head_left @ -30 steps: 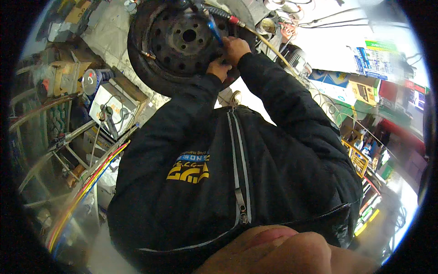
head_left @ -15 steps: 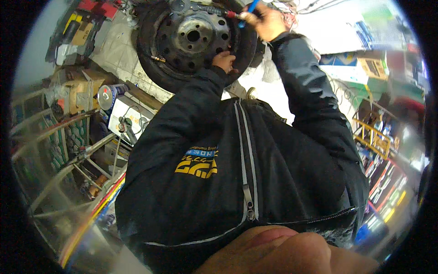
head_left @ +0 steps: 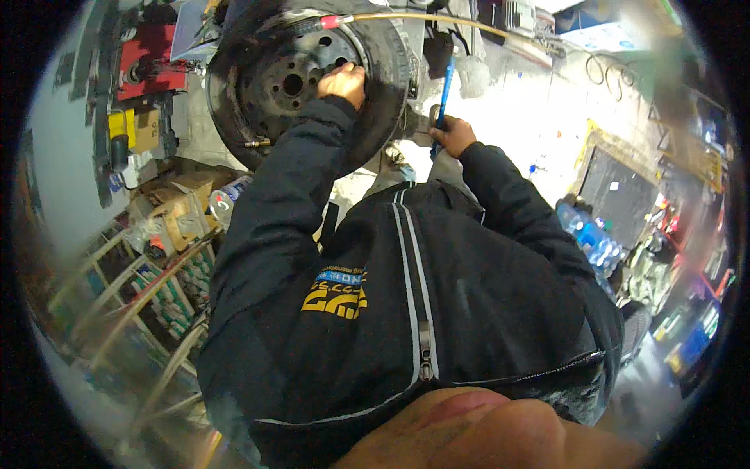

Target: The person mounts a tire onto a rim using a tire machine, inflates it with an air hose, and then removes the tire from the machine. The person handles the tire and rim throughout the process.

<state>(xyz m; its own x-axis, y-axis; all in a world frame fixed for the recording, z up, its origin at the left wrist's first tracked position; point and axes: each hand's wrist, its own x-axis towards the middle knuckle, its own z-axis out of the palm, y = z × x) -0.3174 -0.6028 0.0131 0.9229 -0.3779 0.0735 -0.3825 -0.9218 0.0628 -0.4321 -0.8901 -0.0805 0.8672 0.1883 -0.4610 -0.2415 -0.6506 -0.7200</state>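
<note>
My left hand point(head_left: 342, 84) is closed against the metal rim of a black wheel point(head_left: 258, 98) with a tyre; whatever its fingers hold is hidden. Off the wheel's right side, my right hand point(head_left: 455, 137) grips a long, thin blue tool point(head_left: 447, 86) by its lower end, with the shaft pointing up. Its exact kind is unclear. Across the top of the tyre lies a hose point(head_left: 422, 16) with a red collar point(head_left: 332, 21). A brass fitting point(head_left: 258, 143) shows at the wheel's lower left.
Left of the wheel are a red sheet-like thing point(head_left: 148, 62), cardboard boxes point(head_left: 176, 211) and a round can point(head_left: 229, 197). Metal racks point(head_left: 148, 293) line the lower left. Plastic bottles point(head_left: 590, 238) stand to the right, near a dark panel point(head_left: 617, 184).
My right hand has come down from above the wheel's right edge, still holding the blue tool. My left hand has moved up and left on the wheel. The view has shifted.
</note>
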